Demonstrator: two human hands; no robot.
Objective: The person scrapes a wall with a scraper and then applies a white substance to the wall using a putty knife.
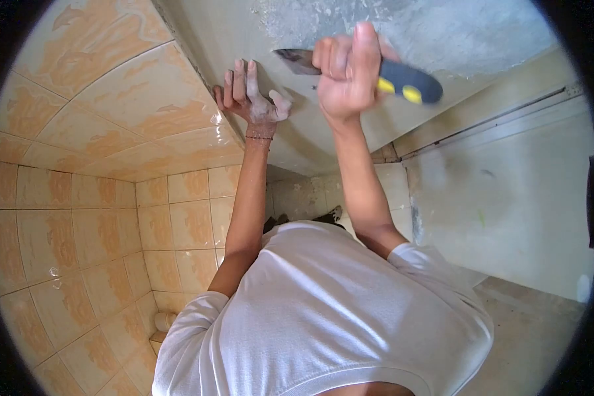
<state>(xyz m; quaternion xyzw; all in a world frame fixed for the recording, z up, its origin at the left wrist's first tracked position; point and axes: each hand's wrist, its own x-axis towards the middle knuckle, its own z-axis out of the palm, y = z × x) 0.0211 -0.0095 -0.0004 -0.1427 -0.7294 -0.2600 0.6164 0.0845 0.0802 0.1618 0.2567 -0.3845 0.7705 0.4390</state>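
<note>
1. Grey plaster, smooth at the lower left and patchy at the upper right, covers the wall (307, 135) in front of you.
2. Your right grip (350, 76) is closed tightly around the scraper (406, 80), the thumb standing up along the fist and the hand a little blurred.
3. You have that scraper in front of the wall, its dark blade (298, 61) aimed toward the wall's left side and its black-and-yellow handle (424, 86) toward the right; whether the blade touches the wall, you cannot tell from here.
4. Your left grip (251, 99) is spread against the wall near its left edge, with pale powder on the fingers and a thin bracelet (259, 137) at the wrist.
5. Orange-and-cream tiles (112, 53) meet the wall along its left edge.
6. To the wall's right stands a whitish panel (495, 211); below the wall you see your white shirt (350, 297).
</note>
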